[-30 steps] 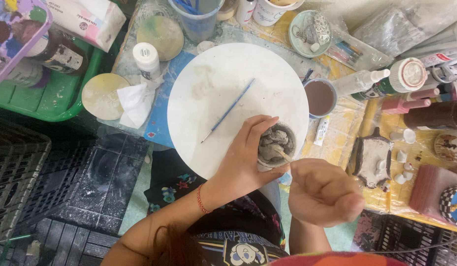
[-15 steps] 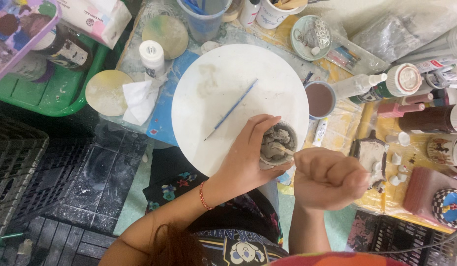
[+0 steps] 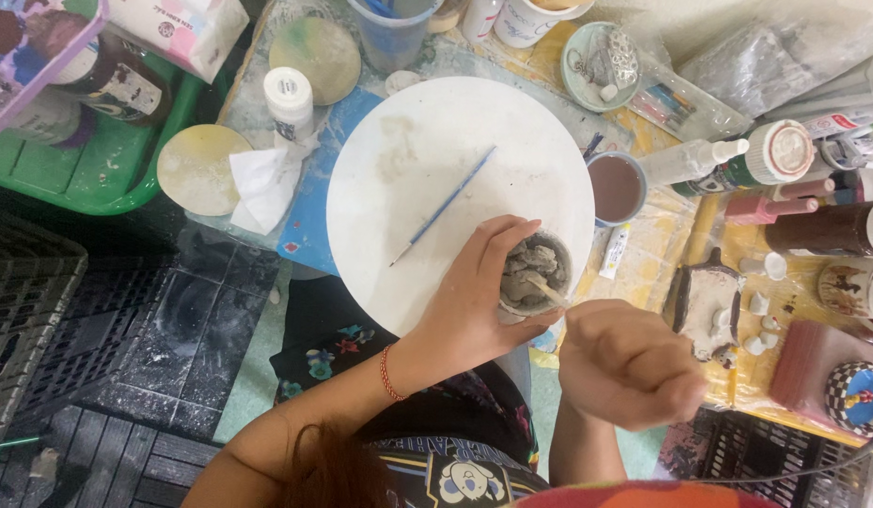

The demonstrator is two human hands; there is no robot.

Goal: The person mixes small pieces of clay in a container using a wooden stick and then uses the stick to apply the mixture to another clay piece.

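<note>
Cluttered with paint pots and craft supplies, the surface (image 3: 685,235) carries a round white board (image 3: 427,179) at its near edge, above dark floor tiles (image 3: 173,320). My left hand (image 3: 474,301) wraps a small cup (image 3: 535,273) of grey clay, thumb on one side and fingers curled round the other, holding it over the near right rim of the board. My right hand (image 3: 629,362) is closed in a fist around a thin wooden stick (image 3: 547,288), whose tip is dipped into the clay in the cup. A red string bracelet (image 3: 387,373) circles my left wrist.

A thin blue paintbrush (image 3: 443,205) lies slanted across the middle of the board, apart from both hands. Just beside the board's right edge stands a cup of brown liquid (image 3: 615,188), with a white squeeze bottle (image 3: 692,162) lying near it. Toward the far edge sit a small green dish (image 3: 601,66) of bits and a blue plastic cup (image 3: 397,33). At the left, a white-capped jar (image 3: 288,102) stands near a crumpled tissue (image 3: 264,183) and two round discs (image 3: 199,167), beside a green tray (image 3: 107,169).
</note>
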